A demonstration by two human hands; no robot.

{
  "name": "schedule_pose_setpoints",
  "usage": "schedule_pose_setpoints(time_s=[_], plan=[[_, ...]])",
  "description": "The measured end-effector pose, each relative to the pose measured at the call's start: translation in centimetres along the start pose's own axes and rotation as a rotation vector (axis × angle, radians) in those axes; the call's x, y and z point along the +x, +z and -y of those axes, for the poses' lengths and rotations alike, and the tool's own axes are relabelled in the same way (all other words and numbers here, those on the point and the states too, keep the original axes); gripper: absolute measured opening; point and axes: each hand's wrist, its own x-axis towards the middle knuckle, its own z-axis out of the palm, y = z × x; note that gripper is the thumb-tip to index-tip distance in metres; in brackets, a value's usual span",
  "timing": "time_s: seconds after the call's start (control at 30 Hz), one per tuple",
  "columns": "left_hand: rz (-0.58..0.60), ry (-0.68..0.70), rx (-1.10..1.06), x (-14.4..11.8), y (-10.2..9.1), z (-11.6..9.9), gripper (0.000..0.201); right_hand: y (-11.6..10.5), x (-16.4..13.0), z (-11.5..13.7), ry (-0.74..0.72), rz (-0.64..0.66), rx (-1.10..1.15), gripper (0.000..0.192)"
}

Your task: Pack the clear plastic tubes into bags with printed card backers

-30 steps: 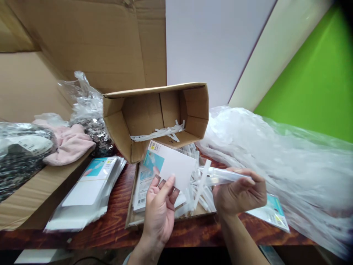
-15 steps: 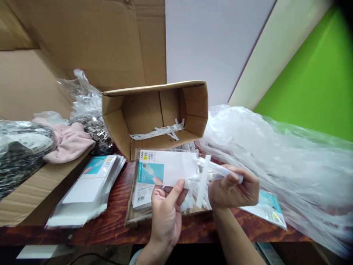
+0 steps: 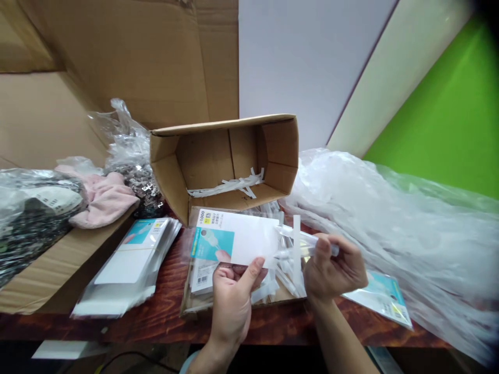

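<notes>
Worked at a reddish-brown, wood-grained desk [image 3: 169,280], facing tall brown cardboard [image 3: 148,52], a pale panel [image 3: 304,62] and, far to the right, a bright green panel [image 3: 440,114]. Kept both hands closed on things near the middle. Pinched a sleeved card [image 3: 249,234] in the left hand [image 3: 234,298], with thumb in front and fingers behind, above a shallow cardboard tray [image 3: 280,299]; showed its turquoise picture panel and printed price label toward the left end. Gripped slim clear tubes [image 3: 310,239] in the curled right hand [image 3: 333,267], just beside the card, with pointed tips toward its right edge; could not tell how many, nor whether any reached inside the sleeve. Had a white strip [image 3: 297,254] upright between card and right hand, crossing before the tubes. Had more clear tubes [image 3: 286,280] loose in the tray. Faced, just behind it, an open carton [image 3: 206,156] with white paper strips [image 3: 237,184] inside. Had a banded stack of sleeved cards [image 3: 125,265] on the left, near pink plush fabric [image 3: 105,200], and on the right a lone card pack [image 3: 380,296] beside crumpled translucent plastic sheeting [image 3: 390,223]
</notes>
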Motion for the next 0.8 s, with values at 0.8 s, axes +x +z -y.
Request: schedule_pose_setpoints(time_s=[0.8], plan=[[0.029, -0.027, 0.094, 0.0, -0.3, -0.3, 0.033, -1.6, -0.2, 2.2, 0.664, 0.414, -0.029, 0.03]])
